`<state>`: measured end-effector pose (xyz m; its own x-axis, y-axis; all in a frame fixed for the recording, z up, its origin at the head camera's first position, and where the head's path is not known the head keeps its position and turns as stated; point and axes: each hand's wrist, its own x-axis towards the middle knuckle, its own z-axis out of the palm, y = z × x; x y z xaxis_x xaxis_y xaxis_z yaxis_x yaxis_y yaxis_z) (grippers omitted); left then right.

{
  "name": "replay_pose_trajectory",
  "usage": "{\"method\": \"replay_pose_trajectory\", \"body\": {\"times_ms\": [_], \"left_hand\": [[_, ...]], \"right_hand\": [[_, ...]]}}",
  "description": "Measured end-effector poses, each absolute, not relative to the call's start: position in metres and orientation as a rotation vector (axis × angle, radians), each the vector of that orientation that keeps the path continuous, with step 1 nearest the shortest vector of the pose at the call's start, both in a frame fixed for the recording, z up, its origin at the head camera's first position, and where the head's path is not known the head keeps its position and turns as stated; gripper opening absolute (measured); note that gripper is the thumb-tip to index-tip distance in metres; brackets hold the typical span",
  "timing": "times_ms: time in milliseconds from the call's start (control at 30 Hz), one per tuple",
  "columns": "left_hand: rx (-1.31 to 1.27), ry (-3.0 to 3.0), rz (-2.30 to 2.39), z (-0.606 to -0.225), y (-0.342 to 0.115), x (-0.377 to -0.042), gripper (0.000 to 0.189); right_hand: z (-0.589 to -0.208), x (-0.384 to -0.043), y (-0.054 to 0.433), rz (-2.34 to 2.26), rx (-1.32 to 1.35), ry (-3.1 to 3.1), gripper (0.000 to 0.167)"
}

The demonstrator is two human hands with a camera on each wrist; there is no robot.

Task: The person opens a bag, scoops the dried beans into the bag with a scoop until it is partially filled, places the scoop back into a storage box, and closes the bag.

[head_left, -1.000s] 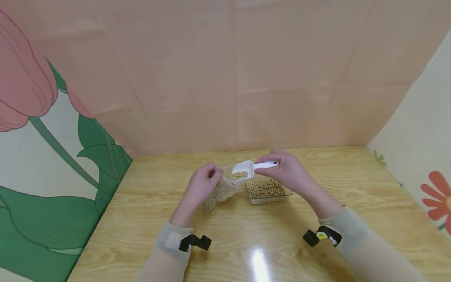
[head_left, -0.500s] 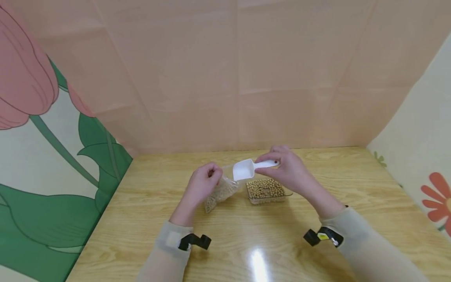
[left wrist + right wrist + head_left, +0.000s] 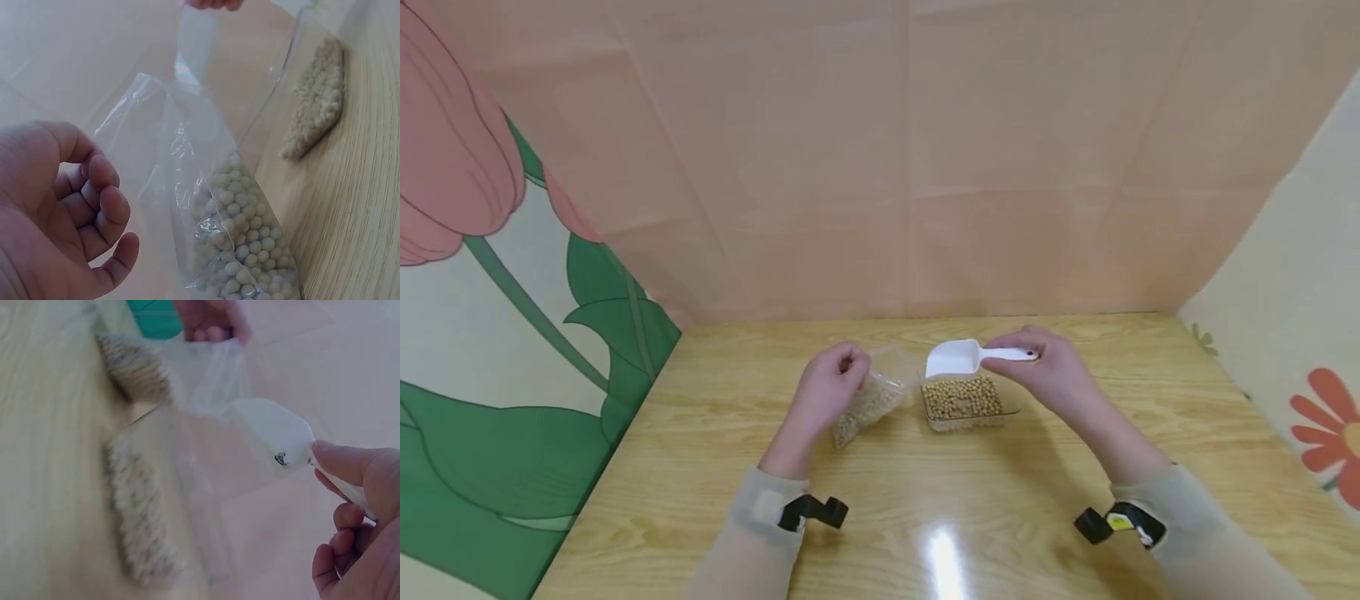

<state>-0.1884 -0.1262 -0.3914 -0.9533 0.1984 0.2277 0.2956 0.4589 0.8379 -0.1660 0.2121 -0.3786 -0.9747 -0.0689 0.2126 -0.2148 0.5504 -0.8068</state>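
Observation:
My left hand (image 3: 827, 383) pinches the upper edge of a clear plastic bag (image 3: 891, 367), which leans on the table. Its lower part holds many pale round soybeans (image 3: 250, 244). In my right hand (image 3: 1052, 371) is a white scoop (image 3: 953, 360), gripped by its handle between thumb and fingers. The scoop shows no beans inside and hovers above the back of a clear plastic box (image 3: 967, 423). Soybeans (image 3: 961, 398) fill much of that box, just right of the bag. In the right wrist view the scoop (image 3: 272, 428) is apart from the table.
The wooden table (image 3: 925, 492) has a bright light reflection near its front. A plain pinkish cloth (image 3: 880, 167) hangs at the back edge. Printed flower panels stand at the left (image 3: 512, 317) and right (image 3: 1300, 333). Black cameras (image 3: 812, 511) are strapped to both wrists.
The beans in the scoop have gone from it, emptied at the bag's mouth. My right hand has since moved right with the scoop, away from the bag. My left hand stays nearly still.

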Motion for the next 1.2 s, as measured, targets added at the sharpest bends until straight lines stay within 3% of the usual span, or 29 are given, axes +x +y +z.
{"method": "replay_pose_trajectory", "body": {"times_ms": [367,1200], "left_hand": [[-0.368,-2.554,-1.52,-0.386,-0.121,-0.187,0.019],[-0.352,-2.542,-1.538,-0.386,-0.121,-0.187,0.02]], "right_hand": [[-0.412,-0.161,0.245,1.324,0.168,-2.68,0.036],[-0.442,-0.181,0.235,1.323,-0.047,-2.714,0.044]]}}
